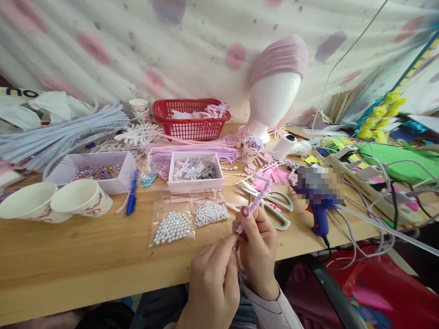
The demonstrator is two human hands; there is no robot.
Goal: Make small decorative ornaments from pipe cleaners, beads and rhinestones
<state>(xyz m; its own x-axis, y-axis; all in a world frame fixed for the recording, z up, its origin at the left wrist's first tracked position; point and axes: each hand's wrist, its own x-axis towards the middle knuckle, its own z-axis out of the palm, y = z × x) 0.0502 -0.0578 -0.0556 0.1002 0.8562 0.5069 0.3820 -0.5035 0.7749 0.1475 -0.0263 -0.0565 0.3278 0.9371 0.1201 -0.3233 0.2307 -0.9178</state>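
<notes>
Over the front edge of the table, my right hand (259,244) pinches a light purple pipe cleaner (259,197) between thumb and fingers. The stem's upper part sticks up past the fingers and bends at the top. My left hand (214,278) is closed just below, fingertips pressed together at the stem's lower end, touching the right hand. What lies inside the left fingertips is mostly hidden. Behind the hands lie scissors (281,223) with grey-green handles. Small bags of white pearl beads (173,227) lie to the left.
A blue glue gun (320,219) with cables is at the right. A foam head (272,98), red basket (192,129) and pink and purple pipe cleaners (202,148) stand or lie behind. White boxes (195,185), paper cups (82,198) and a blue pen (131,194) are leftward.
</notes>
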